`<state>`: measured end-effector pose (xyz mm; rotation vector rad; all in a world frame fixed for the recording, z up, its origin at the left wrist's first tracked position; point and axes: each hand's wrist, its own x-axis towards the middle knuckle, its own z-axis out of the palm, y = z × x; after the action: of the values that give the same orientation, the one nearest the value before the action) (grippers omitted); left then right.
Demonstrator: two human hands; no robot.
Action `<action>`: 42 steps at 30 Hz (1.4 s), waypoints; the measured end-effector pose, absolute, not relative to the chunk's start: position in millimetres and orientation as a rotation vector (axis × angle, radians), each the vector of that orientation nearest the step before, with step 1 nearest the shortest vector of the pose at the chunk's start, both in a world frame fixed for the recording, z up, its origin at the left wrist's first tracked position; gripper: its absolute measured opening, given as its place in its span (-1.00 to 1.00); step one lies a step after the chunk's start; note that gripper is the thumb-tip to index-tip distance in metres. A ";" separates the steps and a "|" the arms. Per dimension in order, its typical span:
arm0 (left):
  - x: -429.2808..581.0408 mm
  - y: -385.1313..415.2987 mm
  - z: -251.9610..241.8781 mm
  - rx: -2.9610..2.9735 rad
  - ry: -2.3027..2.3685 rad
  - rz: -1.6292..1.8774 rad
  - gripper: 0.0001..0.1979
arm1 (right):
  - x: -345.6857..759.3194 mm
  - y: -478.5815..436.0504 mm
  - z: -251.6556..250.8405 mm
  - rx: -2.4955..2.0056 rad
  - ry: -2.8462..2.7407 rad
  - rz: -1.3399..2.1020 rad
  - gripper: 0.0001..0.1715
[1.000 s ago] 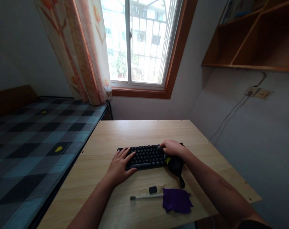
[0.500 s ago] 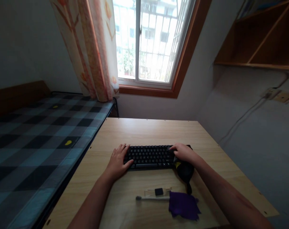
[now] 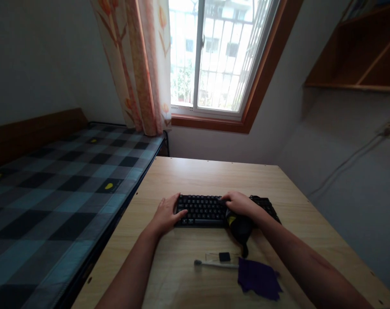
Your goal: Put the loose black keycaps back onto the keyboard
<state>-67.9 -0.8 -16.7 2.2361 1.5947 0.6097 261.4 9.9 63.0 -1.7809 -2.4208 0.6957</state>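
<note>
A black keyboard (image 3: 203, 210) lies on the wooden table (image 3: 214, 174). My left hand (image 3: 167, 212) rests at its left end, fingers spread, thumb over the lower left keys. Over the right part of the keys, my right hand (image 3: 240, 202) is closed on a black tool with a yellow patch and a rounded body (image 3: 242, 229), whose narrow end points toward me. Nearer to me are a toothbrush (image 3: 217, 264), a small dark block (image 3: 224, 256) and a purple cloth (image 3: 259, 279) that covers one end of the toothbrush.
A bed with a checked cover (image 3: 69, 184) stands along the table's left side. Behind the table are a window (image 3: 220, 64) and a flowered curtain (image 3: 143, 68). A wooden shelf (image 3: 352, 64) hangs at the upper right, above a cable (image 3: 346, 163) on the wall.
The view has shifted a little to the left. My right hand and the black tool have moved left over the keyboard, so more of its right end shows. My left hand stays at the left end.
</note>
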 end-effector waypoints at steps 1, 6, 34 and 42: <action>-69.4 -0.2 -16.9 2.229 1.594 0.609 -0.28 | 252.1 12.0 65.7 -1.766 -2.447 0.681 -0.46; -71.8 1.0 -13.4 2.242 1.545 0.650 -0.30 | 191.7 26.2 88.9 -1.502 -2.669 0.534 -0.46; -71.7 3.1 -7.2 2.243 1.560 0.641 -0.36 | 213.5 57.6 95.3 -1.500 -2.947 0.740 -0.41; -74.4 7.9 -9.9 2.258 1.543 0.668 -0.38 | 279.4 47.1 94.7 -1.623 -2.857 0.728 -0.36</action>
<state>-74.4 7.9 -9.9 2.2577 1.5434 0.6684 279.4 47.1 94.7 -1.6226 -2.8569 0.7279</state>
